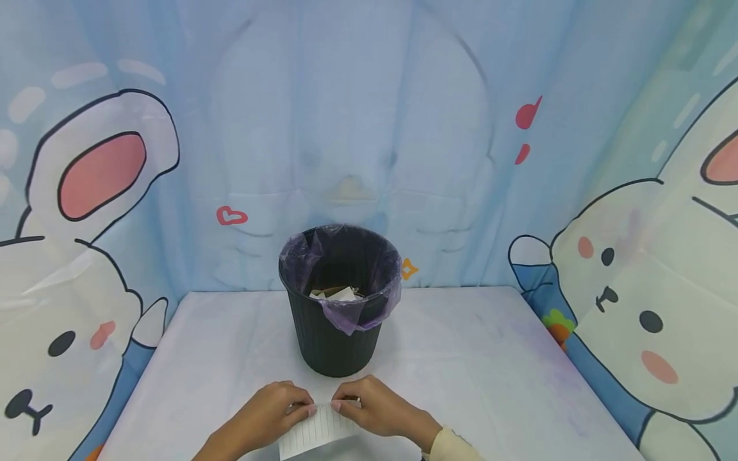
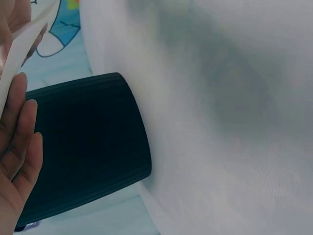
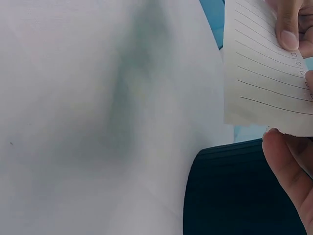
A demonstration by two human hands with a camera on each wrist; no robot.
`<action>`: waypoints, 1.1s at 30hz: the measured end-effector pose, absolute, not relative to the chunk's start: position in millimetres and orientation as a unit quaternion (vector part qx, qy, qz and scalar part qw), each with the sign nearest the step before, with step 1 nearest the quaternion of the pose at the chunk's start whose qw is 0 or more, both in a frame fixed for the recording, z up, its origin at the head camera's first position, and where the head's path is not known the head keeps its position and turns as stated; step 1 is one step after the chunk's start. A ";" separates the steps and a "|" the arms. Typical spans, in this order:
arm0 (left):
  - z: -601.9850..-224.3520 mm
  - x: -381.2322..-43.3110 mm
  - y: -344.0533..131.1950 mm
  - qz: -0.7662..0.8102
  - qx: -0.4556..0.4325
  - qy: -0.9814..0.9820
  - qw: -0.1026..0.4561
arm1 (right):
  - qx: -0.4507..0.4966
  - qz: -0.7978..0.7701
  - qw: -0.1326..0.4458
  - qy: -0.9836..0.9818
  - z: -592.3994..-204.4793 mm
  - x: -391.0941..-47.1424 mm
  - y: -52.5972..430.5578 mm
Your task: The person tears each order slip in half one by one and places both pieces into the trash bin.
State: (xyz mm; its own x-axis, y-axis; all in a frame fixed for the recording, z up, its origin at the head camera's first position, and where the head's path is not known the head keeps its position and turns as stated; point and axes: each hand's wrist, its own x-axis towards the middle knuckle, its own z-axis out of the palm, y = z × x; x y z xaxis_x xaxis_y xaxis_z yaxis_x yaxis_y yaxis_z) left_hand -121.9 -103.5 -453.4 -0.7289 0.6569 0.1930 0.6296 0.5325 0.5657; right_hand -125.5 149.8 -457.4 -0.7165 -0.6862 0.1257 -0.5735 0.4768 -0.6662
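Note:
A sheet of lined paper (image 1: 314, 433) with small checkboxes along one edge is held up between both hands, above the near part of the table. My left hand (image 1: 271, 413) pinches its upper edge between thumb and fingers. Close beside it, my right hand (image 1: 377, 406) pinches the same edge farther right. In the right wrist view the ruled lines of the paper (image 3: 269, 73) show plainly, with a thumb pressing on it. The left wrist view shows the paper (image 2: 22, 49) nearly edge-on, the left fingers (image 2: 29, 132) behind it.
Just beyond the hands stands a black bin (image 1: 337, 346) lined with a purple plastic bag (image 1: 360, 314). Scraps of paper and card (image 1: 340, 294) lie inside. A white cloth covers the table (image 1: 461, 358). Behind hangs a blue curtain (image 1: 357, 96) printed with cartoon rabbits.

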 end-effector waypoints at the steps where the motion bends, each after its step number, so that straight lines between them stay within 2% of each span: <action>1: -454.2 -121.7 -103.8 0.314 0.369 0.874 0.025 | -0.368 -0.355 0.079 0.856 -458.2 -124.9 149.4; 9: -460.4 -119.9 -104.7 0.330 0.384 0.861 0.047 | -0.384 -0.364 0.087 0.844 -464.3 -123.0 146.5; 33: -461.9 -111.4 -102.5 0.311 0.437 0.839 -0.095 | -0.354 -0.402 0.082 0.841 -468.2 -121.8 141.9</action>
